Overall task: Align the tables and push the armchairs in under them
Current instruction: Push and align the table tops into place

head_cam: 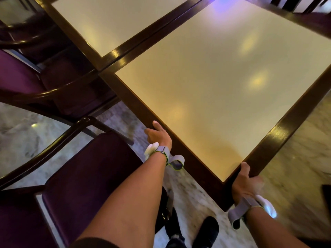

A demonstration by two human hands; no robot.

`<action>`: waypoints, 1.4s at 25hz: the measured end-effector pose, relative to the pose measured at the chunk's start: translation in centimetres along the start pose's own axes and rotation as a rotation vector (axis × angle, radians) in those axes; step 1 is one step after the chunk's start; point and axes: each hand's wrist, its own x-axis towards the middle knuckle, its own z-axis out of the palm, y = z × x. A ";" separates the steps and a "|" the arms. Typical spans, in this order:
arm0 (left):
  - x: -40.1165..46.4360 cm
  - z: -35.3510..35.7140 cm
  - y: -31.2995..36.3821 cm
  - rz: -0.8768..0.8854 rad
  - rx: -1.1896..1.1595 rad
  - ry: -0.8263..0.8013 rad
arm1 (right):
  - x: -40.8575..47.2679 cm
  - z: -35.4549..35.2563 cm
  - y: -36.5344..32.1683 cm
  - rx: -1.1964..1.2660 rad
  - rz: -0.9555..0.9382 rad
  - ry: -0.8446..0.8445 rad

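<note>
Marble floor [193, 197] carries two abutting tables [206, 97] (cream-topped) and armchairs [86, 176].

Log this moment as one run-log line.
step: aligning tables | left hand: grips near table edge | right hand: grips its corner | far table: abutting | armchair: not pushed in

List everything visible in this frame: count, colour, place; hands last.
Near table: 1, cream top with dark wood rim, centre.
Far table: 1, same finish, upper left, butted against the near one.
Armchairs: 2, dark wood with purple seats, nearest lower left, the other beside it at left.
Floor: marbled grey-white.
Wrist straps: 2, grey.
Shoes: dark, bottom centre.
Left hand: grips near table's left rim.
Right hand: grips its near corner.
</note>
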 end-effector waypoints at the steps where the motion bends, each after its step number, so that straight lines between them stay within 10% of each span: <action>1: 0.2 0.0 -0.1 0.001 0.001 -0.002 | -0.1 0.1 0.0 0.003 0.003 0.006; 18: 2.3 -0.7 0.1 0.034 0.105 -0.081 | -0.2 0.8 -0.8 -0.044 0.013 -0.040; 35: -0.2 -8.3 -0.5 0.195 0.523 -0.614 | -3.5 -4.6 0.9 -0.085 -0.182 -0.278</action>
